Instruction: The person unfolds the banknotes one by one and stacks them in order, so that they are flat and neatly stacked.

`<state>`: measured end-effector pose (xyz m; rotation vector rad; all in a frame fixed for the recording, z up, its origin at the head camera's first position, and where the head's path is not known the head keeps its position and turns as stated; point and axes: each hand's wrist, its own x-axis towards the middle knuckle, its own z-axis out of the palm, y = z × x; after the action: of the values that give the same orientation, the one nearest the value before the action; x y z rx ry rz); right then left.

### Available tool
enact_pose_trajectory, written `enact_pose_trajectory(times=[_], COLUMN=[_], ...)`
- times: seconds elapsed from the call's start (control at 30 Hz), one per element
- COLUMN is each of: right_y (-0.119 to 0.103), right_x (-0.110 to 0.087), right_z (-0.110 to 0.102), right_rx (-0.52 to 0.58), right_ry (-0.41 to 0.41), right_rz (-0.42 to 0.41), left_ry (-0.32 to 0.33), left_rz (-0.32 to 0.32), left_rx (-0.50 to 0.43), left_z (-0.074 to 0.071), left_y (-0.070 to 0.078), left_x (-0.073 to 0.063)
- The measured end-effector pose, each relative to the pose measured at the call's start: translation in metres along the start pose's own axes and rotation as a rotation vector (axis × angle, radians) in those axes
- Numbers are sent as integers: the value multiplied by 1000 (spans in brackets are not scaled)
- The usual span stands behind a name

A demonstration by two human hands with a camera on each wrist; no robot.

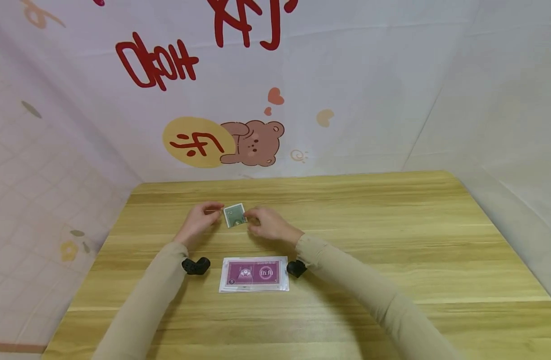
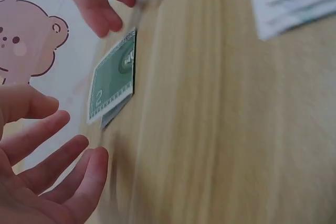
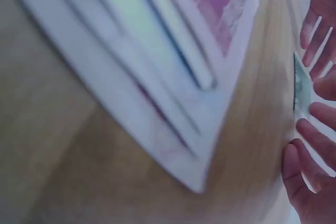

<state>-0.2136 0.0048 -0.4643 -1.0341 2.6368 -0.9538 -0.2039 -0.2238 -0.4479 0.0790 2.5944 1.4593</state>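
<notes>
A small green folded banknote [image 1: 235,215] marked 2 lies near the back of the wooden table, its lower layer peeking out below the top one in the left wrist view. My left hand [image 1: 203,220] is at the note's left side, fingers spread and loosely bent, holding nothing; the left wrist view shows a gap between this hand [image 2: 52,156] and the note. On the other side, my right hand [image 1: 268,223] has its fingertips right at the note's right edge. Its fingers [image 3: 315,124] are spread in the right wrist view, not curled round the paper.
Closer to me lies a stack of flat papers, with a purple banknote [image 1: 253,273] on top. Black wrist cameras [image 1: 196,266] hang under both sleeves. Behind the wooden table [image 1: 370,215] rises a white cloth backdrop [image 1: 361,100] printed with a bear and red characters.
</notes>
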Motion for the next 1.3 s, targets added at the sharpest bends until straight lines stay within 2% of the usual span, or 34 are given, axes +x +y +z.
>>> enact_pose_trajectory(times=[0.1, 0.23, 0.37, 0.53, 0.7, 0.9, 1.3], right_y=[1, 3, 4, 6, 5, 5, 5], right_x=[1, 1, 3, 7, 7, 5, 5], right_z=[0, 1, 2, 3, 2, 2, 4], right_rx=[-88, -126, -62, 13, 29, 38, 44], right_ry=[-34, -56, -34, 16, 34, 38, 31], right_rz=[-18, -20, -7, 49, 92, 99, 104], left_ry=[-25, -48, -69, -95, -76, -42, -150], left_rz=[-26, -59, -66, -84, -116, -124, -150], left_rx=[-34, -49, -53, -68, -42, -8, -55], left_z=[3, 7, 9, 11, 13, 15, 19], left_y=[3, 8, 11, 13, 16, 16, 14], left_x=[6, 9, 10, 11, 8, 8, 9])
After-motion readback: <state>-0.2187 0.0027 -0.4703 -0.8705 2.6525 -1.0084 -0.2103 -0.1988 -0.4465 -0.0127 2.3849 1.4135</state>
